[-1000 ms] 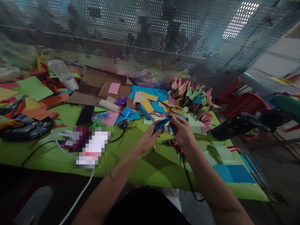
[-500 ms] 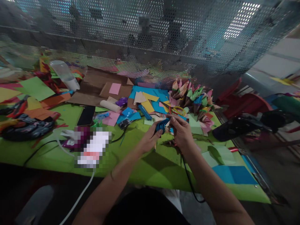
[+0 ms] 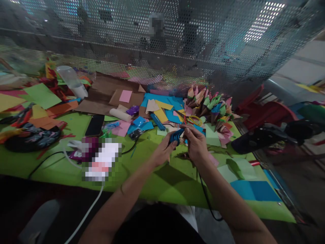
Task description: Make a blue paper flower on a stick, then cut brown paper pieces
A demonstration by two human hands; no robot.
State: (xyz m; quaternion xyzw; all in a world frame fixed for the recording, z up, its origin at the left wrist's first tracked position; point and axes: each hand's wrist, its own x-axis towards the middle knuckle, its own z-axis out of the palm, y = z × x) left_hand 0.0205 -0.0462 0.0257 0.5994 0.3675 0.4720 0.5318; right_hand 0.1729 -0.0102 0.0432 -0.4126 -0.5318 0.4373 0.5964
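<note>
Over the green bench (image 3: 144, 183), left-hand fingers (image 3: 173, 143) are clamped on the blue pleated piece (image 3: 175, 136); right-hand fingers (image 3: 187, 131) are pinched at its edge. Probably light and easily creased, it is best held loosely along its folds.

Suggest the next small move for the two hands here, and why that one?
Probably a light squeeze by the right hand at the right edge of the blue, ridged, apparently paper piece. Its fingertips already pinch there, the left hand grips the other side as a brace, and the ridges look slightly spread.
</note>
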